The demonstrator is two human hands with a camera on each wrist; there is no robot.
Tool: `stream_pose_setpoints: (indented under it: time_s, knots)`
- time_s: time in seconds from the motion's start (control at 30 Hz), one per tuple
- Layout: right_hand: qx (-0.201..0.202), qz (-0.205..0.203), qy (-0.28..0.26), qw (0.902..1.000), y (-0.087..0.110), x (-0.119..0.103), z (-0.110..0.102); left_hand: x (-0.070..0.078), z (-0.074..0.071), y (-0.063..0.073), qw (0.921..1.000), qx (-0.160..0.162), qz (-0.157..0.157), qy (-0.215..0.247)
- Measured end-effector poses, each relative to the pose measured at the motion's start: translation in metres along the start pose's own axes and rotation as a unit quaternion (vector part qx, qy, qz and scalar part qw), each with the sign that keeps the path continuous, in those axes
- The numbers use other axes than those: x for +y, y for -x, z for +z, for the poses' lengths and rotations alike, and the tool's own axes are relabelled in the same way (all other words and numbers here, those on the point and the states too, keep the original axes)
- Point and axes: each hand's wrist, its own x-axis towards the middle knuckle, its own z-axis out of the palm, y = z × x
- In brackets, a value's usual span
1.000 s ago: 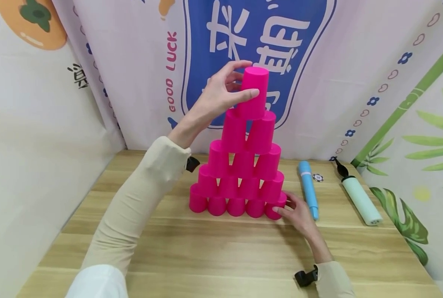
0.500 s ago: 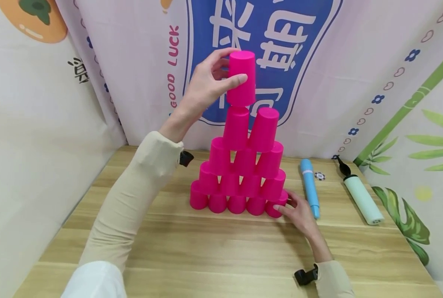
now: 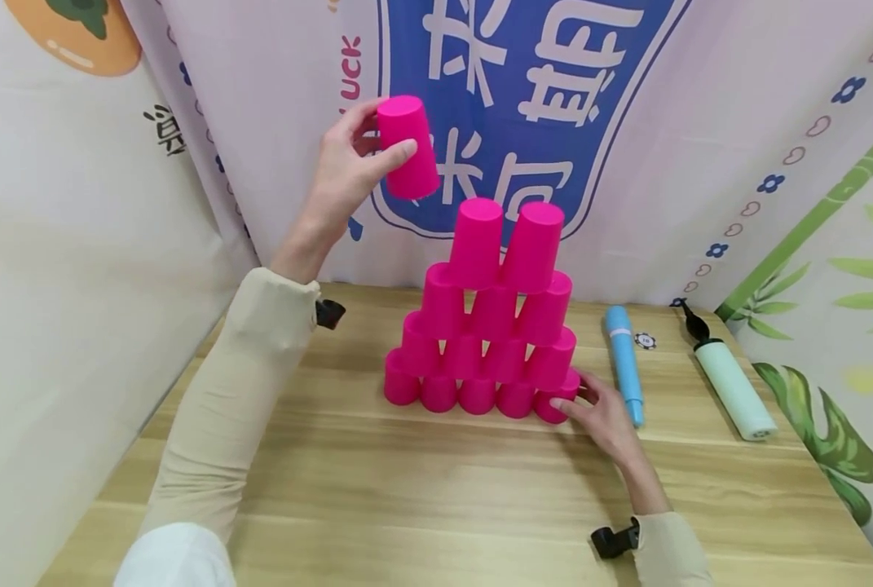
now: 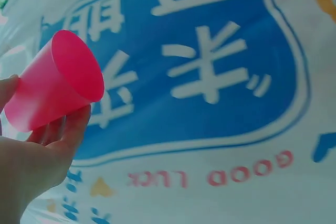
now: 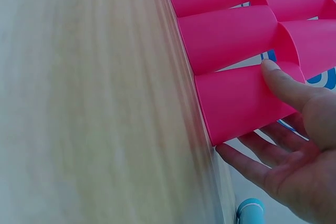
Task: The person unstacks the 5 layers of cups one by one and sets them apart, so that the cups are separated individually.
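Raised cup, head view: smooth bright-pink tapered plastic cup (image 3: pixel 417 173), tilted, gripped by the left hand (image 3: pixel 342 167), above and left of the stack, apart from it.
Stack: pink upturned plastic cups (image 3: pixel 493 314), rows of five, four, three, two; the right hand (image 3: pixel 605 417) holds the bottom-right end cup (image 3: pixel 548 406).
Edges: pale wooden tabletop (image 3: pixel 421 497) in front; printed white cloth (image 3: pixel 282 90) behind.
Cup mouth, left wrist: open round rim faces away from the palm.
End cup, right wrist: thumb on one side, fingers along another.
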Motion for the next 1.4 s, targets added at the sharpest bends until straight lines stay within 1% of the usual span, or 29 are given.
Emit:
stream_pose_setpoints:
  time_s: [0.13,0.23,0.37,0.43,0.53,0.6,0.67,0.77,0.83,0.9,0.97,1.17,1.3,1.4]
  knots:
    - [-0.002,0.000,-0.001,1.0000,0.000,-0.002,-0.003,-0.022,-0.009,0.004,0.9996,0.002,-0.027,-0.006]
    - [0.002,-0.006,-0.007,1.0000,0.000,-0.001,-0.003,-0.044,-0.015,0.010,0.9983,0.003,-0.056,-0.018]
    - [0.003,-0.012,-0.012,0.9998,-0.001,0.000,-0.002,-0.075,-0.024,0.018,0.9945,0.013,-0.099,-0.035]
    - [0.002,-0.012,-0.012,0.9999,-0.001,0.000,-0.001,-0.090,-0.027,0.021,0.9926,0.022,-0.111,-0.045]
    - [0.004,-0.010,-0.014,0.9998,-0.001,-0.002,-0.002,-0.114,-0.030,0.026,0.9902,0.033,-0.122,-0.060]
    - [0.005,-0.008,-0.017,0.9998,0.000,-0.009,-0.003,-0.132,-0.031,0.029,0.9887,0.037,-0.130,-0.065]
    - [0.004,-0.008,-0.016,0.9998,0.003,-0.021,-0.005,-0.149,-0.033,0.034,0.9865,0.037,-0.144,-0.068]
    - [0.001,-0.005,-0.018,0.9998,0.008,-0.038,-0.007,-0.175,-0.036,0.042,0.9806,0.035,-0.174,-0.082]
    - [-0.001,-0.002,-0.015,0.9999,0.009,-0.041,-0.008,-0.190,-0.038,0.048,0.9756,0.032,-0.194,-0.098]
    - [-0.002,0.000,-0.015,0.9999,0.010,-0.039,-0.007,-0.202,-0.039,0.053,0.9716,0.029,-0.206,-0.112]
    - [-0.003,0.005,-0.019,0.9998,0.008,-0.030,-0.006,-0.212,-0.039,0.057,0.9684,0.029,-0.216,-0.122]
    - [0.000,0.013,-0.024,0.9996,0.000,-0.002,-0.003,-0.238,-0.039,0.065,0.9634,0.046,-0.237,-0.117]
    - [0.002,0.005,-0.030,0.9995,-0.001,0.003,-0.003,-0.253,-0.041,0.069,0.9581,0.058,-0.250,-0.127]
    - [0.003,0.002,-0.037,0.9993,-0.001,0.003,-0.003,-0.260,-0.042,0.071,0.9543,0.067,-0.258,-0.134]
